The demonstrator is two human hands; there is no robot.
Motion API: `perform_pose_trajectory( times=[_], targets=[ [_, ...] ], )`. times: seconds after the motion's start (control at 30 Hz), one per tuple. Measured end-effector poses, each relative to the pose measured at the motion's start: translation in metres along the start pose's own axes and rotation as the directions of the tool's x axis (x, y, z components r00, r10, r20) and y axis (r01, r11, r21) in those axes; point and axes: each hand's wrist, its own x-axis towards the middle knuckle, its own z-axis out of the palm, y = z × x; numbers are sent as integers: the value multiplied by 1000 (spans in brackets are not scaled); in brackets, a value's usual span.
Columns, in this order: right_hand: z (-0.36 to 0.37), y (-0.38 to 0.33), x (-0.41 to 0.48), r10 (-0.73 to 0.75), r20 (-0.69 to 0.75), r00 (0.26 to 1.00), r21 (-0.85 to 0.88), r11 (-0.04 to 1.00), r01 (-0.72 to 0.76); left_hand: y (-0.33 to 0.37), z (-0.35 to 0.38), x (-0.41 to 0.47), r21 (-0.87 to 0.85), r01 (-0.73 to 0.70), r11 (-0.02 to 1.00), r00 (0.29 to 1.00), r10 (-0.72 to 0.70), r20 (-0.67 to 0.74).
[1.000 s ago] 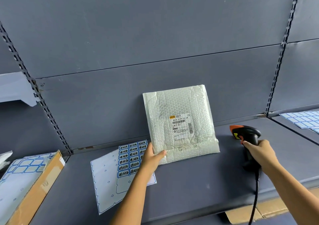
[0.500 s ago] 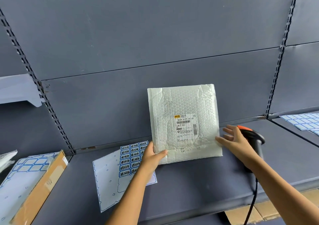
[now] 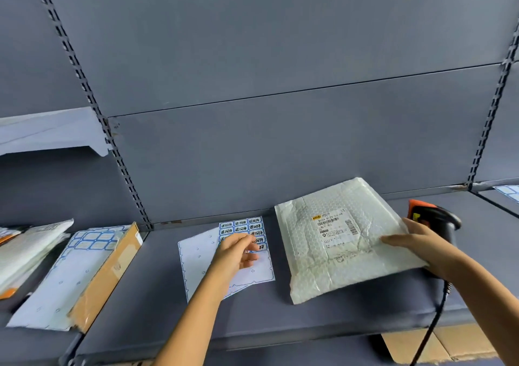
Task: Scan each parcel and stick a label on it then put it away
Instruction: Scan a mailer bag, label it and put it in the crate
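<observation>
A white bubble-mailer parcel [image 3: 323, 253] with a printed address label lies tilted on the grey shelf [image 3: 157, 295], its near left corner down and its right side raised. My right hand [image 3: 418, 243] grips its right edge, thumb on top. Behind that hand a black and orange scanner [image 3: 434, 217] stands on the shelf. To the left of the parcel lies a sheet of blue labels [image 3: 241, 226]. My left hand [image 3: 237, 252] rests on this sheet, fingertips on the lower rows of labels; whether a label is pinched is hidden.
A cardboard box [image 3: 109, 276] with a used label sheet [image 3: 64, 278] on it lies on the shelf bay to the left, beside white mailers [image 3: 28, 249]. Another label sheet [image 3: 509, 191] shows at the far right. The scanner cable [image 3: 434, 320] hangs over the shelf's front edge above cardboard [image 3: 441, 347].
My right hand left the scanner and took the parcel's right edge. My left hand let go of the parcel and moved onto the label sheet. The parcel tipped from upright to nearly flat.
</observation>
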Motion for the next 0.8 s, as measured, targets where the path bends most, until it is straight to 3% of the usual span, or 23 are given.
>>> perform_pose_trajectory(
  times=[0.1,0.2,0.3,0.47,0.5,0.57,0.63,0.7,0.8],
  targets=[
    [0,5,6,19,7,1000,-80,997,-18,-3,-15,3,-26,-43,999,995,41,-86],
    [0,6,10,12,-16,1000,-273,962,-15,-6,-23,8,32,-80,996,983,84,-164],
    [5,5,14,39,-132,991,-631,768,-114,-11,-31,10,187,-132,973,967,168,-191],
    [25,-12,7,-25,-207,978,-838,521,-164,-20,-37,11,531,-206,822,960,275,-52],
    [33,-18,4,-87,-199,976,-846,518,-127,-22,-36,10,605,-208,768,962,271,-13],
    [58,-32,-7,-271,-115,956,-784,616,80,-26,-35,8,736,-207,644,967,251,52],
    [95,-44,-21,-388,5,922,-596,738,315,-30,-32,5,826,-218,520,963,254,94],
    [137,-49,-37,-329,161,931,-390,845,366,-38,-30,6,880,-240,410,953,271,134],
    [193,-38,-42,-144,330,933,-279,929,242,-44,-30,7,901,-248,356,943,304,140]
  ],
)
